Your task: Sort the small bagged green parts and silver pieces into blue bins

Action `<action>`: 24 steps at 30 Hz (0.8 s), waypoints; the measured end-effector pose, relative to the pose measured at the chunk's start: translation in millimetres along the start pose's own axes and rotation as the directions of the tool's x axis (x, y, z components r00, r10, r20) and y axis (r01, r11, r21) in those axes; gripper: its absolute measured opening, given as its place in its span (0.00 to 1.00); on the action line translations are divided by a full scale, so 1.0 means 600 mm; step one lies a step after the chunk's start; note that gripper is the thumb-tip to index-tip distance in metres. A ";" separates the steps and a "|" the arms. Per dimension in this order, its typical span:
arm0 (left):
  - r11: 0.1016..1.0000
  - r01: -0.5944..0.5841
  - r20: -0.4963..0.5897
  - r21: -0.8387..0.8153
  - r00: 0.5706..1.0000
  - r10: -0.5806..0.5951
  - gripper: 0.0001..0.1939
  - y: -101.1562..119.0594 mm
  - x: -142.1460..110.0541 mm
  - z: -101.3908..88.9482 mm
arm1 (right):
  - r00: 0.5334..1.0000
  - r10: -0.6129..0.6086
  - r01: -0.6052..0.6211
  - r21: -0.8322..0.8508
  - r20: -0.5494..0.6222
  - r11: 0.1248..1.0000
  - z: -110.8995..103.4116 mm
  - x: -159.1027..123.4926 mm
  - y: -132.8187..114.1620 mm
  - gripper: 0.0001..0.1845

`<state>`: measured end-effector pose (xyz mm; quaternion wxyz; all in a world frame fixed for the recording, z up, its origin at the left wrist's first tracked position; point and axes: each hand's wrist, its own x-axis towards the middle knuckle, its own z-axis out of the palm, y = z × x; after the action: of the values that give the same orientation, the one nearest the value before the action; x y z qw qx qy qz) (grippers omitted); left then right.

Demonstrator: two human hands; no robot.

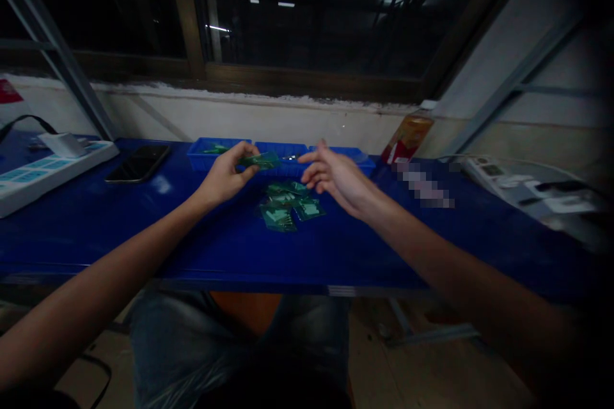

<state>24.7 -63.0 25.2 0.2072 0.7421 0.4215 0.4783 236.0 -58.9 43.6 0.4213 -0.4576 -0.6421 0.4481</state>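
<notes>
My left hand (229,172) is closed in a pinch on a small green circuit board (263,160), held a little above the blue table (144,223). My right hand (330,176) hovers just right of it with fingers spread, empty, fingertips pointing at the board. Below and between the hands lies a loose pile of several green circuit boards (288,206) on the table. Behind the hands stand blue trays (281,151) in a row; the left tray holds more green parts (214,149).
A black phone (138,163) lies at the back left. A white power strip (43,169) sits at the far left edge. A white device (532,188) stands at the right, with a red-orange packet (407,138) against the wall. The table's front edge runs above my knees.
</notes>
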 end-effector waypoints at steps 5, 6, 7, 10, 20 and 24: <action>0.962 -0.158 0.013 0.221 0.987 0.159 0.10 -0.001 -0.004 0.001 | 0.973 0.057 -0.094 0.156 0.224 0.983 0.062 0.042 0.012 0.16; 0.950 -0.184 0.028 0.251 0.983 0.183 0.10 -0.002 -0.004 0.001 | 0.982 0.013 -0.046 0.171 0.189 0.984 0.073 0.047 0.015 0.11; 0.939 -0.201 0.040 0.280 0.979 0.197 0.10 -0.004 -0.003 0.000 | 0.989 -0.023 -0.002 0.173 0.144 0.985 0.081 0.050 0.019 0.08; 0.919 -0.198 0.066 0.340 0.980 0.187 0.13 -0.010 -0.003 0.001 | 0.998 -0.065 0.065 0.101 -0.006 0.993 0.088 0.060 0.032 0.11; 0.910 0.402 0.108 -0.103 0.914 -0.392 0.23 -0.019 0.007 0.001 | 0.743 -0.669 0.560 -0.539 -0.008 0.629 0.081 0.053 0.033 0.16; 0.752 0.571 0.201 -0.329 0.821 -0.535 0.25 -0.020 0.022 -0.003 | 0.713 -0.690 0.620 -0.570 0.122 0.540 0.080 0.034 0.031 0.18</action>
<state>20.2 -45.4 24.8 0.4966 0.5523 0.5124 0.4310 189.5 -45.2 16.8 0.4368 -0.3133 -0.8431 0.0150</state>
